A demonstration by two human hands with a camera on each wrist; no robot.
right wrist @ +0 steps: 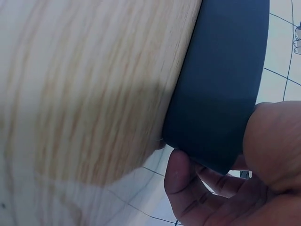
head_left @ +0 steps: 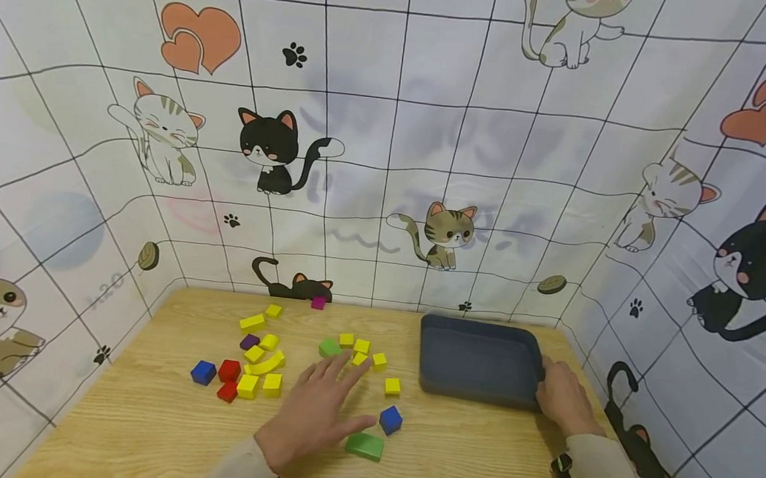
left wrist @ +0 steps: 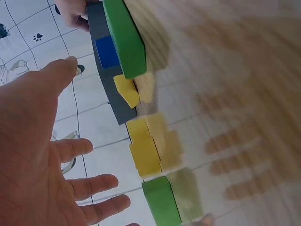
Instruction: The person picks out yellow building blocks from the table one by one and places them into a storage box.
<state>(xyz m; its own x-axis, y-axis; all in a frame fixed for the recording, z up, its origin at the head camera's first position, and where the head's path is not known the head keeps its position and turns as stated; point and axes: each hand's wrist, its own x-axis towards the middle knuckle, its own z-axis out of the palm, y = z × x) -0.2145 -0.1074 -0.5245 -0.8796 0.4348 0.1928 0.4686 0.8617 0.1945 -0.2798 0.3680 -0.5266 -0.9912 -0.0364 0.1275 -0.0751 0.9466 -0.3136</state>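
My left hand (head_left: 318,409) is spread over the table with its fingers straight and nothing held. Just right of its thumb lie a green block (head_left: 364,447) and a blue cube (head_left: 391,420). Beyond its fingertips are several small yellow blocks (head_left: 362,347) and another green block (head_left: 330,348). In the left wrist view, the palm faces the row of blocks, the green block (left wrist: 127,42) among them. At the right, my right hand (head_left: 567,398) grips the side edge of a dark grey tray (head_left: 479,363). The right wrist view shows fingers curled at the tray's corner (right wrist: 211,103).
Left of my left hand lies a loose group: yellow pieces (head_left: 248,386), red blocks (head_left: 229,371), a blue cube (head_left: 203,373) and a dark purple piece (head_left: 249,342). A magenta block (head_left: 317,303) sits at the table's back edge. Cat-printed sheeting (head_left: 362,143) encloses the wooden table (head_left: 147,429).
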